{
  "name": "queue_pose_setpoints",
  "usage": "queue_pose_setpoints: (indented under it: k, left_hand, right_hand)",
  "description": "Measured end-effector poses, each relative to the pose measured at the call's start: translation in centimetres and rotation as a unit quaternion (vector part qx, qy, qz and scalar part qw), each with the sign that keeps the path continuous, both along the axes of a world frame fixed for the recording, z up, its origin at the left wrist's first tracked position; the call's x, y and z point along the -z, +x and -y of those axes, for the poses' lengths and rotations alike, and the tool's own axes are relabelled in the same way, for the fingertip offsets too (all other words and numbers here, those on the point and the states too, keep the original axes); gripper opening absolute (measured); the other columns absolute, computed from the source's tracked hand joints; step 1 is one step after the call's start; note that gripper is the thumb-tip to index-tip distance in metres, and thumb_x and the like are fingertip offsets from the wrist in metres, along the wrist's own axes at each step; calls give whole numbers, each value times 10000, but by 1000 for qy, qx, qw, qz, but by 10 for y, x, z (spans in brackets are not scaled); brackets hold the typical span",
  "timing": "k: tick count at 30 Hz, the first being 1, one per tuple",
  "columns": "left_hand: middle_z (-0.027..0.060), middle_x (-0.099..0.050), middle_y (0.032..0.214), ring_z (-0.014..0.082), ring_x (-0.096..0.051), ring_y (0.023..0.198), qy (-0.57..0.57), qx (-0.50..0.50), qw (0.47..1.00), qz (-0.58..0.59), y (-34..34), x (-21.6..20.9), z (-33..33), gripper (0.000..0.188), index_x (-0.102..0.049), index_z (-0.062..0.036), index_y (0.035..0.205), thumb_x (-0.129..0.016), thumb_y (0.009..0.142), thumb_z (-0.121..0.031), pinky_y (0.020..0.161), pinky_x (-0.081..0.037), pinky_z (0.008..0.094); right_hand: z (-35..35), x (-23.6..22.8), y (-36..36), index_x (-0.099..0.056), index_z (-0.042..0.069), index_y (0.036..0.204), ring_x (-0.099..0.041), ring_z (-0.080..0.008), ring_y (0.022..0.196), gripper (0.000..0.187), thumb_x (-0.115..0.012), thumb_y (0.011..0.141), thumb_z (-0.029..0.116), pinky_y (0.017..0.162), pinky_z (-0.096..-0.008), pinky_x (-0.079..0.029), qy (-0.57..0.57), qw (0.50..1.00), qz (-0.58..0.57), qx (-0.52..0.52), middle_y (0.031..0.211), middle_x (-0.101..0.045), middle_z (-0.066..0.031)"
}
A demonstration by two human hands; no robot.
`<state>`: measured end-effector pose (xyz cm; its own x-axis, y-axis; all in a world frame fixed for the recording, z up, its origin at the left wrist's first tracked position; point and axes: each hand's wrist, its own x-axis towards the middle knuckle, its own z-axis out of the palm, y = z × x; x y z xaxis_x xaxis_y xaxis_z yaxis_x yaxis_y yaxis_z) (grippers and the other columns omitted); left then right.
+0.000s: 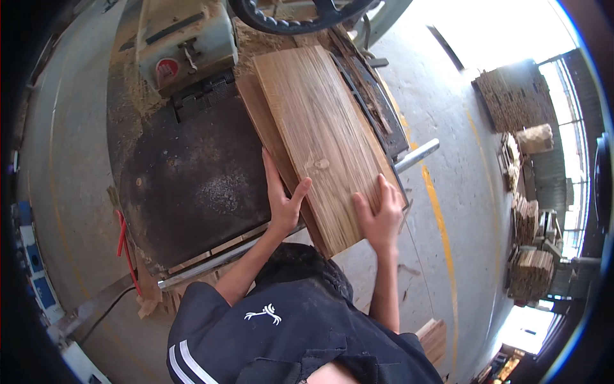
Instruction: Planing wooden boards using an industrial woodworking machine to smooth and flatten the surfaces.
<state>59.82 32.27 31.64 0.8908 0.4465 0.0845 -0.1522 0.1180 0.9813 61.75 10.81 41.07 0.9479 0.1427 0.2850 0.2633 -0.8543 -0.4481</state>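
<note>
Two wooden boards lie stacked and slanted in front of me on the right part of a machine's work surface. The upper board (323, 147) is light brown with dark grain and a knot. From under its left side the lower board (257, 109) sticks out. My left hand (283, 200) grips the left edge of the stack, fingers along the side and thumb raised by the top face. At the near right edge, my right hand (382, 217) holds the upper board, with its thumb on the face and fingertips by the edge. The undersides are hidden.
A dark metal machine table (198, 173) with sawdust spreads to the left. Behind it stand a pale green machine housing (185, 48) and a black handwheel (300, 22). A metal bar (417, 155) juts out right. Timber stacks (532, 272) stand far right, beyond a yellow floor line (441, 224).
</note>
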Motion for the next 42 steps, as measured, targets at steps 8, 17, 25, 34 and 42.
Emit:
queue_pose_setpoints:
  k: [8,17,25,34,42]
  left_hand:
    - [153,-377,1702,246,-436,1529,-349,89,932,42,-40,-40,-7,871,-168,-41,1724,-683,1078,-316,1257,-387,417]
    - [128,-688,1354,232,-736,1137,-329,-78,941,-1,-190,-7,2,505,-481,-73,1562,-604,1100,-236,943,-641,382]
    - [164,-696,1378,261,-732,1187,-347,-120,918,-148,-265,-105,-65,524,-526,-29,1521,-546,1093,-331,1028,-606,415]
    - [150,-683,1266,210,-721,1079,576,-289,764,-34,-228,-55,-148,816,-541,64,1461,-935,866,-331,955,-576,328]
    - [28,-752,1049,103,-655,946,9,-142,990,11,-194,24,-122,302,-721,-3,1132,-787,1032,-280,866,-521,317]
  right_hand:
    - [-19,-31,-54,-671,42,1382,-626,-378,1125,617,-883,828,211,992,-475,-520,168,982,-14,-87,1187,-672,-188]
    - [-18,-40,-126,-634,68,1439,-537,-419,1345,712,-924,799,184,1085,-491,-513,340,854,-139,-369,1444,-532,-235]
    - [-60,-42,-117,-685,121,1332,-425,-476,1466,766,-987,640,249,1187,-585,-413,292,780,0,-554,1609,-421,-248]
    - [-199,-106,-60,-690,-19,1016,-589,-78,817,337,-847,955,273,746,-265,-498,673,671,-23,-310,847,-659,8]
    - [-253,-57,37,-628,-31,1322,-707,-153,1011,468,-730,1063,345,890,-306,-556,581,755,-152,-261,1123,-763,-139]
